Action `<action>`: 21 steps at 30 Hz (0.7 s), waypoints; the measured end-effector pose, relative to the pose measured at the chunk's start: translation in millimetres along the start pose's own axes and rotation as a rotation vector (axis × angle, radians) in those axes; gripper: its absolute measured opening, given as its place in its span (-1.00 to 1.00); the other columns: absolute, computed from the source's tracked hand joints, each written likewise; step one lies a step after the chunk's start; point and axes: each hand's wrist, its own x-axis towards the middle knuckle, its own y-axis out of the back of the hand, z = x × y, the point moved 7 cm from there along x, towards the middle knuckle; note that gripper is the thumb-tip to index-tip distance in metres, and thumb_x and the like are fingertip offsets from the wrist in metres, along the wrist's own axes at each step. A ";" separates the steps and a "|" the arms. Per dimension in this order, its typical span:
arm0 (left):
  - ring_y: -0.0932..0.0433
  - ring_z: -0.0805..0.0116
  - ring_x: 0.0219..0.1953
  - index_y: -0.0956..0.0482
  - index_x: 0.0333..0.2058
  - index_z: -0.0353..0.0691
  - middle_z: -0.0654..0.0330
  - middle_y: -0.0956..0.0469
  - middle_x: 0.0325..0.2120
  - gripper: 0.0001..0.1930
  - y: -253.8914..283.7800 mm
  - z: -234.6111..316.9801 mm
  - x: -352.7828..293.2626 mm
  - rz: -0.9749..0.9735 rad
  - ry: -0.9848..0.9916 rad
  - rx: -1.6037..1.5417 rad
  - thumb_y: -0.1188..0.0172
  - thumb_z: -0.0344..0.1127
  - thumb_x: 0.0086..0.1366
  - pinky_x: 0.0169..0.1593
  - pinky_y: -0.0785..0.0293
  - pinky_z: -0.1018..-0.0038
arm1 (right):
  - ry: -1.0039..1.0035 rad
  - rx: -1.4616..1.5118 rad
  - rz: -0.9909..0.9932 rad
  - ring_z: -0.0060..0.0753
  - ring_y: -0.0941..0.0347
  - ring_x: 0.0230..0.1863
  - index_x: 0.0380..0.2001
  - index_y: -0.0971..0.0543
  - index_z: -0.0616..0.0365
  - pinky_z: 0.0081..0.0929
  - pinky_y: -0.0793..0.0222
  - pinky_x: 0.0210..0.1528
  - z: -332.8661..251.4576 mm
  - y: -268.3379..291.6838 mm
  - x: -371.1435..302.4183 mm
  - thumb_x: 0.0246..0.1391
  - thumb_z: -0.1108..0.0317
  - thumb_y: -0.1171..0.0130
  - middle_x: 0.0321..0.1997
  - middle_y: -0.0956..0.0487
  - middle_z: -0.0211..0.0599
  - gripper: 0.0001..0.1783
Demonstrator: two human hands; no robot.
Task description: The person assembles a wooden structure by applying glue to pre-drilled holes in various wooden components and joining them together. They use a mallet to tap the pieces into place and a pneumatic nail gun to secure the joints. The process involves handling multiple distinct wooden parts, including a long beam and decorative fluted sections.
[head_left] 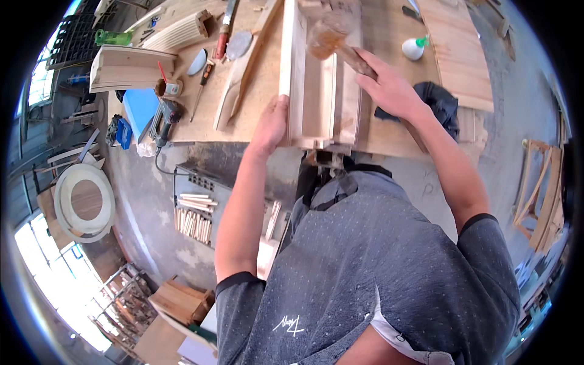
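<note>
A long, narrow wooden frame [294,114] of pale wood, with lengthwise rails, lies on the workbench in front of me, its near end at the bench edge. My left hand [272,126] is closed round the frame's left rail near that end. In my right hand [389,86] is the handle of a wooden mallet [328,40]. The mallet's brown head hangs over the upper part of the frame and is slightly blurred. Whether it touches the wood I cannot tell.
Left on the bench [201,129] lie a curved wooden leg [230,97], a screwdriver [205,76], a red-handled tool [222,44], a power drill [169,117] and moulding pieces [131,70]. To the right are a white bottle with green tip [413,49], dark cloth [439,106] and a wooden panel [456,55].
</note>
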 end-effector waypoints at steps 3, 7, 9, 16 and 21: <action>-0.56 0.34 0.05 -0.44 0.20 -0.35 0.11 -0.58 0.06 -0.51 2.3 -12.2 -11.4 -0.049 0.008 -0.264 0.12 -0.06 0.59 0.18 -0.45 0.38 | -0.077 0.114 0.052 -0.23 -0.57 -0.23 0.38 -0.30 0.16 -0.33 -0.51 -0.16 50.5 -3.1 -54.6 0.28 0.19 -0.15 -0.16 -0.61 -0.12 -0.34; -0.54 0.35 0.10 -0.42 0.22 -0.35 0.11 -0.56 0.08 -0.53 2.9 -2.6 -20.8 -0.027 0.102 -0.185 0.09 -0.08 0.58 0.20 -0.44 0.40 | -0.479 0.515 -0.045 -0.60 -0.36 -0.56 0.37 -0.29 0.18 -0.53 -0.36 -0.57 110.4 -10.3 -109.3 0.31 0.21 -0.14 -0.47 -0.43 -0.44 -0.36; -0.53 0.37 0.11 -0.42 0.21 -0.34 0.12 -0.56 0.09 -0.54 15.1 -11.0 -13.6 -0.031 0.157 -0.144 0.03 -0.10 0.56 0.20 -0.45 0.42 | -0.522 0.606 -0.017 -0.74 -0.20 -0.69 0.40 -0.26 0.08 -0.65 -0.23 -0.67 134.5 -21.2 -114.6 0.34 0.25 -0.11 -0.53 -0.29 -0.58 -0.39; -0.55 0.49 0.02 -0.42 0.20 -0.34 0.20 -0.58 0.02 -0.53 9.0 2.9 -8.5 -0.070 0.083 -0.021 -0.12 -0.10 0.51 0.04 -0.51 0.47 | -0.506 0.143 0.097 -0.26 -0.48 -0.47 0.35 -0.29 0.13 -0.29 -0.48 -0.35 193.8 -24.5 -115.6 0.30 0.29 -0.11 -0.42 -0.48 -0.26 -0.41; -0.60 0.49 -0.17 -0.50 0.12 -0.38 0.15 -0.64 -0.14 -0.55 2.6 8.7 10.4 -0.008 0.065 0.278 -0.27 -0.22 0.36 -0.13 -0.52 0.45 | -0.417 -0.266 0.206 0.22 -0.53 -0.06 0.26 -0.39 0.10 0.00 -0.43 0.08 185.1 -30.0 -137.1 0.26 0.26 -0.12 -0.09 -0.56 0.09 -0.48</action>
